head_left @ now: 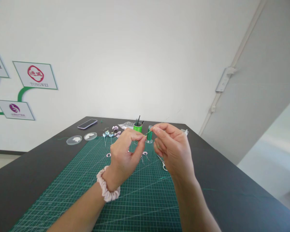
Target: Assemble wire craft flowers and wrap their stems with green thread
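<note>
A thin strand of wire (148,132) runs between my two hands, held up above the green cutting mat (135,193). My left hand (127,153), with a pale scrunchie (108,187) on its wrist, pinches one part between thumb and forefinger. The fingertips of my right hand (172,143) are closed on the same wire, and a fine end seems to stick out up and to the right. Behind the hands stand a spool of green wire (149,137) and a bright green pot (137,127) with dark tools. Scissors (164,166) lie partly hidden by my right hand.
Blue wired flowers (106,133) and purple ones (115,128) lie at the mat's far edge. To the left are two shallow dishes (74,140) with white pieces and a phone (87,124). Small pink loops (145,153) rest behind my hands. A plastic bag (125,125) lies at the back.
</note>
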Action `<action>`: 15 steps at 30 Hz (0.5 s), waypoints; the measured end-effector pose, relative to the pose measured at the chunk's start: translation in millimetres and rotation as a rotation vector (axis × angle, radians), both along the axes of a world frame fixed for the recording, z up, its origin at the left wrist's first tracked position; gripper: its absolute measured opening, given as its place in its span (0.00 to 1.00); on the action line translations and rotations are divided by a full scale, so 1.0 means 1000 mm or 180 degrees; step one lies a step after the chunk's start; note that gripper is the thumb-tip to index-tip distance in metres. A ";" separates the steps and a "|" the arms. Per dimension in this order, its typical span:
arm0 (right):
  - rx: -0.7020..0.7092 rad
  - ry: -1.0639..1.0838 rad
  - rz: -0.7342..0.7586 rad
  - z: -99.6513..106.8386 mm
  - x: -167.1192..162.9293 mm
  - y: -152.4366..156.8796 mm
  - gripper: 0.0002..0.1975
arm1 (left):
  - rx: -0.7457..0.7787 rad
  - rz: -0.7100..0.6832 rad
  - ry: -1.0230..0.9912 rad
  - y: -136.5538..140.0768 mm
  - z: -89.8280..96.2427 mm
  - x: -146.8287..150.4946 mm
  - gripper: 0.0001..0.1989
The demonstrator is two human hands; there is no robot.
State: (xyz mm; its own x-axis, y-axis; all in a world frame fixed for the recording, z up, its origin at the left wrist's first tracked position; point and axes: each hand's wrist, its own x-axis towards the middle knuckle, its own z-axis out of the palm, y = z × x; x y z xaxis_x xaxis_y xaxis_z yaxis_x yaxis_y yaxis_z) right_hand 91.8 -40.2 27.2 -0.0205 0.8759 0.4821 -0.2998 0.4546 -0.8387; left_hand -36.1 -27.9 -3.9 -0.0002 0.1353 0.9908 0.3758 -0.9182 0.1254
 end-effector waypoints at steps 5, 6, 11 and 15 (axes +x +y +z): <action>0.0139 -0.0135 -0.0184 -0.006 0.002 0.003 0.07 | -0.0348 -0.0097 0.0036 -0.004 0.001 0.001 0.06; 0.0151 -0.0169 -0.0202 -0.007 0.002 0.003 0.07 | -0.0597 -0.0239 -0.0012 -0.005 0.002 0.000 0.05; 0.0217 -0.0245 -0.0222 -0.008 0.007 0.005 0.07 | -0.2118 -0.1598 -0.0154 -0.006 0.012 -0.005 0.12; 0.0234 -0.0341 -0.0276 -0.009 0.009 0.005 0.08 | -0.2821 -0.2240 -0.0039 -0.009 0.020 -0.009 0.13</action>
